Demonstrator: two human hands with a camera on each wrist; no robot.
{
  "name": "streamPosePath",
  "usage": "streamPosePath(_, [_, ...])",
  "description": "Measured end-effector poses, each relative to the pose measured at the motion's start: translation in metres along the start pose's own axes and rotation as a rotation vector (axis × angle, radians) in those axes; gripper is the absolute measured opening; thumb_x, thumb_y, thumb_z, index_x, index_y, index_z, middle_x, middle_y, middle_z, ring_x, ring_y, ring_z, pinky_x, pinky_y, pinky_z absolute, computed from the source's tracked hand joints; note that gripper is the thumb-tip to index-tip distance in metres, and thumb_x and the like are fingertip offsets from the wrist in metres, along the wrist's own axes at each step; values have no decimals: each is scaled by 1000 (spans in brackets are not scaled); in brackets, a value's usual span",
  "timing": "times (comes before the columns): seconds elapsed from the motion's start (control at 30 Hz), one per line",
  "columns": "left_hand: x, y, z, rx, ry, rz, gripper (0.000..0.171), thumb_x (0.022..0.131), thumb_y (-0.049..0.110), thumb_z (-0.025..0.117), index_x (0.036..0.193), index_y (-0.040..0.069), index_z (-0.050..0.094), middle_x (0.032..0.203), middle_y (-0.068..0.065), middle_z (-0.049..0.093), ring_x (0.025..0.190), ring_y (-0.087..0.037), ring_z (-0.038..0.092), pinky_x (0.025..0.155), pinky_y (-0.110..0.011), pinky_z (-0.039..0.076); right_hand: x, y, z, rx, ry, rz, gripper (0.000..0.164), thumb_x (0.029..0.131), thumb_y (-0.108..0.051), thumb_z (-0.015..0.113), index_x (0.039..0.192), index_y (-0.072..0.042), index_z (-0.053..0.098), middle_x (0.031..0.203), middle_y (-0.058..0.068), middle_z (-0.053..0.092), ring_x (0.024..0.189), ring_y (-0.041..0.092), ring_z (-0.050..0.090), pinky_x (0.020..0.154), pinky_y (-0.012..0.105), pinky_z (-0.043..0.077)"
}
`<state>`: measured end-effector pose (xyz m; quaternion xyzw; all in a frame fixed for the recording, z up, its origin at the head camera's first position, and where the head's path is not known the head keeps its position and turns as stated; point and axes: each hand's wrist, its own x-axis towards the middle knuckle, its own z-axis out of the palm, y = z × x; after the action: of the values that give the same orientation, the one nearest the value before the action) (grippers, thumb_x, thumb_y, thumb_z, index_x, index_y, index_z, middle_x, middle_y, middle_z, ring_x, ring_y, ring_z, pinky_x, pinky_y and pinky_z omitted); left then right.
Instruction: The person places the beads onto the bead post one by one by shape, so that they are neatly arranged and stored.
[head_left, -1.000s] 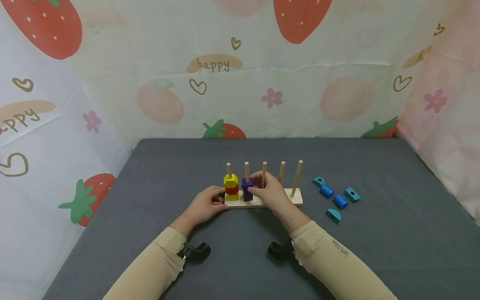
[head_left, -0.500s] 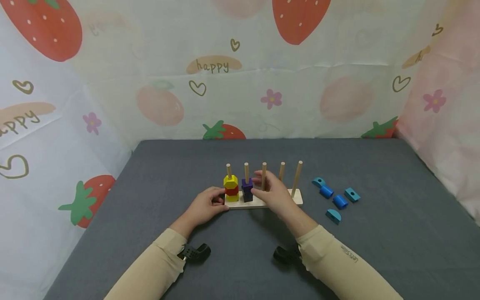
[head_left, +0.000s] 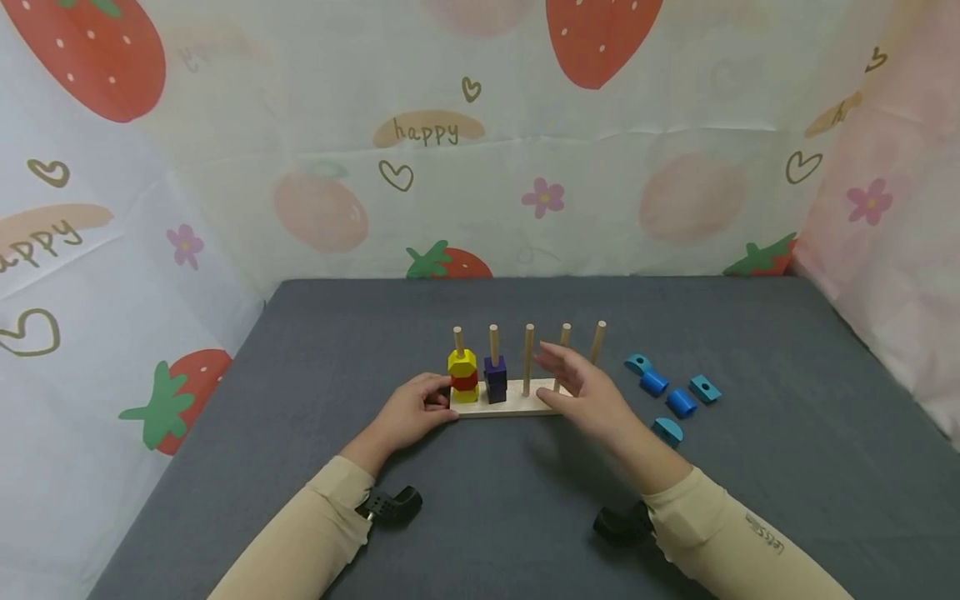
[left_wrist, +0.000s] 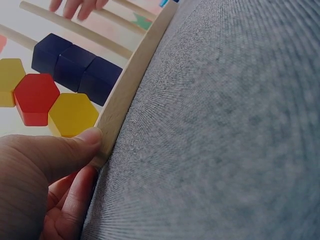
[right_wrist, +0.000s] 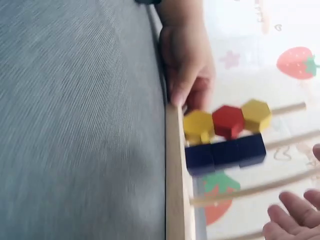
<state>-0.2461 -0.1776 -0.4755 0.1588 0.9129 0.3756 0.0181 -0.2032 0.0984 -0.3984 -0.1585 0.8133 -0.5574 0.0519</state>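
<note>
While the left hand (head_left: 408, 408) pinches the left end of the wooden peg rack (head_left: 517, 407), the right hand (head_left: 592, 398) is just kinda hanging loose near the rack's right-side pegs (head_left: 566, 333), relaxed and holding nothing. Rack's sitting on the grey worktop (head_left: 480, 542): yellow-red-yellow hexagonal blocks (head_left: 464, 381) on the leftmost peg, dark blue square blocks (head_left: 495, 381) on the next. Five loose blue blocks (head_left: 682, 403) lie off to its right.
</note>
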Motion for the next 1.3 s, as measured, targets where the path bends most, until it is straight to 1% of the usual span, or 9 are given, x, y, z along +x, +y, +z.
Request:
streamPosePath(0.23, [-1, 2, -1, -7, -8, -23, 52, 78, 21, 73, 125, 7, 56, 108, 2, 56, 84, -8, 54, 72, -26, 47, -14, 11, -32, -58, 1, -52, 37, 89, -15, 59, 124, -4, 49, 119, 13, 56, 115, 28, 50, 96, 45, 38])
streamPosePath(0.37, [-1, 3, -1, -6, -6, -22, 52, 78, 21, 73, 125, 7, 56, 108, 1, 57, 84, -8, 54, 73, -26, 47, -21, 19, -56, -105, 41, -44, 30, 91, -16, 58, 117, -2, 53, 114, 16, 57, 104, 26, 55, 86, 35, 45])
streamPosePath(0.5, [-1, 3, -1, 0, -5, -12, 52, 78, 22, 73, 125, 7, 56, 110, 0, 57, 85, -9, 55, 75, -28, 47, -27, 27, -83, -191, 112, 4, 28, 92, -19, 56, 115, -3, 55, 113, 15, 57, 98, 19, 56, 78, 24, 47])
streamPosePath(0.73, [-1, 2, -1, 8, -7, 2, 52, 78, 22, 73, 125, 7, 56, 110, 0, 57, 84, -9, 55, 75, -28, 47, -40, 45, -121, -324, 189, 135, 41, 91, -37, 54, 117, -6, 55, 117, 13, 57, 91, 3, 53, 75, 21, 44])
streamPosePath(0.87, [0, 2, -1, 7, -11, -3, 51, 78, 23, 73, 125, 7, 56, 109, 0, 56, 84, -9, 54, 75, -27, 47, -46, 55, -132, -354, 193, 173, 40, 92, -34, 54, 118, -3, 54, 118, 16, 57, 95, 10, 54, 75, 23, 45])
streamPosePath(1.0, [0, 1, -1, 6, -13, -13, 52, 79, 23, 73, 125, 8, 56, 110, 1, 56, 85, -9, 54, 76, -27, 47, -48, 63, -136, -383, 178, 192, 38, 93, -29, 53, 118, -1, 53, 117, 20, 57, 103, 28, 54, 79, 37, 46])
streamPosePath(1.07, [0, 1, -1, 6, -11, -13, 52, 78, 23, 73, 125, 8, 56, 110, 1, 56, 85, -8, 54, 75, -26, 47, -48, 66, -137, -398, 159, 197, 37, 93, -27, 53, 118, 0, 53, 117, 21, 56, 105, 33, 53, 80, 43, 46])
streamPosePath(1.13, [0, 1, -1, 5, -10, -14, 52, 79, 23, 73, 125, 8, 56, 110, 1, 56, 84, -8, 54, 75, -26, 48, -47, 69, -139, -416, 131, 200, 37, 93, -26, 54, 119, 0, 53, 117, 22, 56, 105, 35, 53, 81, 45, 45])
streamPosePath(1.3, [0, 1, -1, 5, -12, -13, 51, 79, 23, 73, 125, 8, 56, 110, 1, 56, 85, -9, 54, 76, -26, 48, -44, 76, -139, -445, 49, 203, 38, 91, -24, 58, 119, 1, 53, 114, 22, 57, 101, 33, 55, 77, 41, 47])
